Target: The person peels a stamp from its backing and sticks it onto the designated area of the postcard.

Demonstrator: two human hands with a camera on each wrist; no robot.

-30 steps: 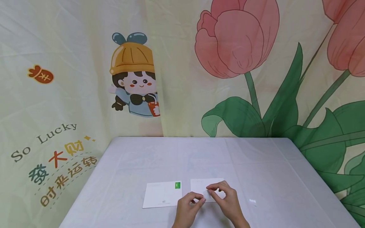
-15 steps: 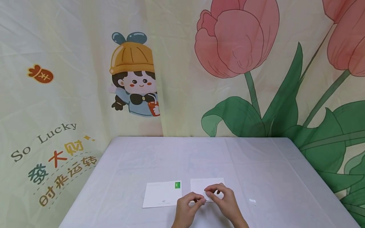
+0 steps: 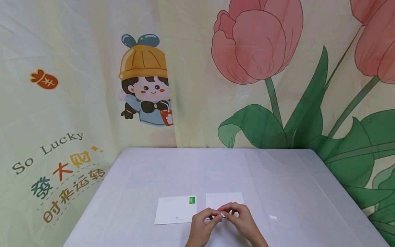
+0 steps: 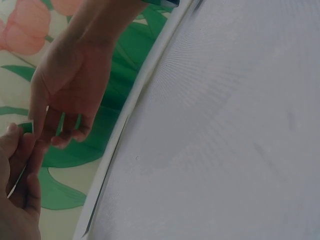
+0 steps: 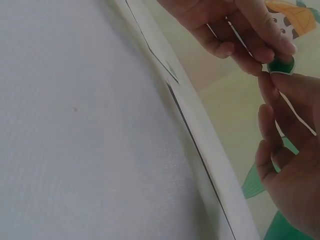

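Note:
Both hands meet just in front of the right white postcard [image 3: 216, 199]. My left hand [image 3: 203, 224] pinches a small green postage stamp [image 5: 281, 65] between thumb and forefinger; in the left wrist view the stamp [image 4: 26, 127] shows as a green corner with a white edge. The thumb and forefinger of my right hand [image 3: 242, 219] are closed at the stamp's edge, where a white sliver shows in the head view. To the left lies another postcard [image 3: 174, 211] with a green stamp [image 3: 192, 200] in its upper right corner. The hands partly cover the right postcard.
A small clear, shiny piece [image 3: 273, 218] lies on the white-covered table [image 3: 148, 171], right of the hands. Behind the table hangs a printed cloth [image 3: 197, 68] with tulips and a cartoon figure.
My right hand has moved left and slightly down until its fingertips meet those of my left hand. The left hand and both postcards have stayed in place.

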